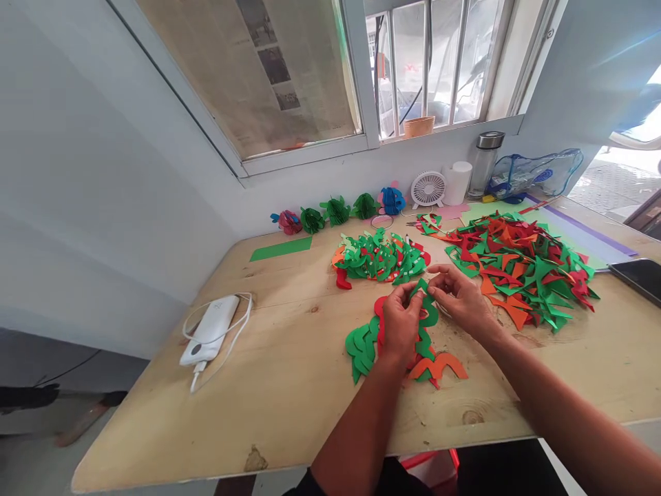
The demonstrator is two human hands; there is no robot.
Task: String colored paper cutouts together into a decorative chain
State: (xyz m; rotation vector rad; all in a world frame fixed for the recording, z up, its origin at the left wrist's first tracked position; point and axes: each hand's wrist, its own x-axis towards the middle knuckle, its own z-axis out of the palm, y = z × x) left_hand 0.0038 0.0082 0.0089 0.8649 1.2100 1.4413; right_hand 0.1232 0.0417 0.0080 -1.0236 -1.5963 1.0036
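My left hand is closed on a green paper cutout, with a pale strip showing near its top. My right hand is close beside it, the thumb by the cutout's edge and the fingers curled together. A pale curved edge shows under the right palm; I cannot make out what it is. Beneath and around my left hand lie green paper cutouts, red ones partly hidden by the hand, and an orange wavy cutout. Just beyond both hands is a heap of green cutouts with small pale patches.
Red, green and orange paper scraps are piled at right, near a phone. A white power bank with a cable lies left. Paper ornaments, a small fan and a glass bottle line the wall.
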